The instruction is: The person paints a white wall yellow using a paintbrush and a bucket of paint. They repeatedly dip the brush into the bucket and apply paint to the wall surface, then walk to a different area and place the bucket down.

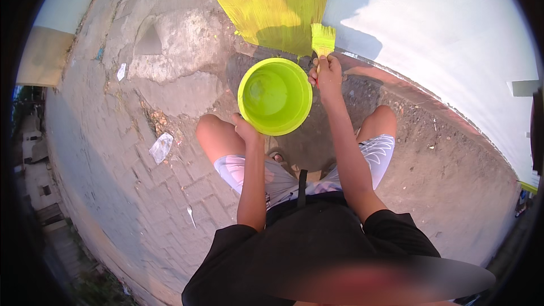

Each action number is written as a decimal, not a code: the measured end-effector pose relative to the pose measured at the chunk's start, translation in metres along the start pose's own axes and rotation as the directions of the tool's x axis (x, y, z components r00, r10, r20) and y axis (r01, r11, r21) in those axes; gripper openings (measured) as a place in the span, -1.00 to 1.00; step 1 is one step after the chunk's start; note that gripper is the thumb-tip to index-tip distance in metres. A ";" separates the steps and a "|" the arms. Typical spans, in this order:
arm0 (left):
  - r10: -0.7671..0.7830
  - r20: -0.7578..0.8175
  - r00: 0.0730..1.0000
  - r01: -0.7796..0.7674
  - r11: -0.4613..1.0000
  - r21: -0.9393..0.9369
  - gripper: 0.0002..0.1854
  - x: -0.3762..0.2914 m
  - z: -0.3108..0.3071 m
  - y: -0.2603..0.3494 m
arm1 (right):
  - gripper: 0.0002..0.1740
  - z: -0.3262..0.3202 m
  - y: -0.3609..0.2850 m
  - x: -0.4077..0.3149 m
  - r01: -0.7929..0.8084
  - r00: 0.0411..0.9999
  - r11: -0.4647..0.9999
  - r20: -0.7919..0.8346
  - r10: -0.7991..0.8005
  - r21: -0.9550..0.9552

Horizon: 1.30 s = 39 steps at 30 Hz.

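Note:
A round bucket [276,95], its inside coated in lime-yellow paint, is held over the ground between the knees. My left hand [247,129] grips its lower left rim, the fingers hidden beneath. To the right of the bucket, my right hand [328,74] is closed on the handle of a flat paintbrush [323,39], whose bristles are covered in the same yellow and point away from me. The bristle tips lie over the bottom right edge of a yellow-painted wall section [276,4]; whether they touch it I cannot tell.
A white wall [442,29] runs along the right, with a reddish ledge [408,83] at its base. Brick paving [170,195] lies to the left, with a plastic scrap [161,148], a white plastic spoon [191,216] and a smaller white scrap [121,72]. Bare soil [442,165] lies at the right.

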<state>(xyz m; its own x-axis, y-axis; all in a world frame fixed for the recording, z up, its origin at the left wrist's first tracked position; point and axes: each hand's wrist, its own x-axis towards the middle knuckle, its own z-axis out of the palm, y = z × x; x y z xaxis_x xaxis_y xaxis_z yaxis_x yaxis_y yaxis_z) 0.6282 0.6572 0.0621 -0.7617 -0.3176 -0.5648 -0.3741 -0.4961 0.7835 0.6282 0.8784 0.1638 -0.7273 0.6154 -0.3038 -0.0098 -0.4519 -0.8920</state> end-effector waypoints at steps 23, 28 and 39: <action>-0.049 -0.051 0.997 0.048 0.999 -0.025 -0.57 0.021 -0.010 -0.023 | -0.84 -0.025 -0.004 0.036 -0.385 0.912 0.899 0.233 0.337 0.207; -0.061 -0.049 0.997 0.063 0.997 0.036 -0.57 0.022 -0.013 -0.024 | -0.83 -0.012 -0.034 0.053 -0.313 0.928 0.939 0.257 0.269 0.146; -0.094 0.043 0.995 0.090 0.993 0.070 -0.52 0.027 -0.013 -0.037 | -0.64 -0.052 -0.129 -0.051 -0.004 0.919 0.995 0.393 0.042 -0.097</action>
<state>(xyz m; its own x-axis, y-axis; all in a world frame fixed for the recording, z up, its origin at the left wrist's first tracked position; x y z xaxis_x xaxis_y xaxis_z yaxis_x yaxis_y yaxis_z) 0.6282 0.6567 0.0148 -0.7454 -0.2346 -0.6240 -0.4776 -0.4650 0.7454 0.7018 0.9391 0.2769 -0.9380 0.2928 -0.1854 0.0600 -0.3897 -0.9190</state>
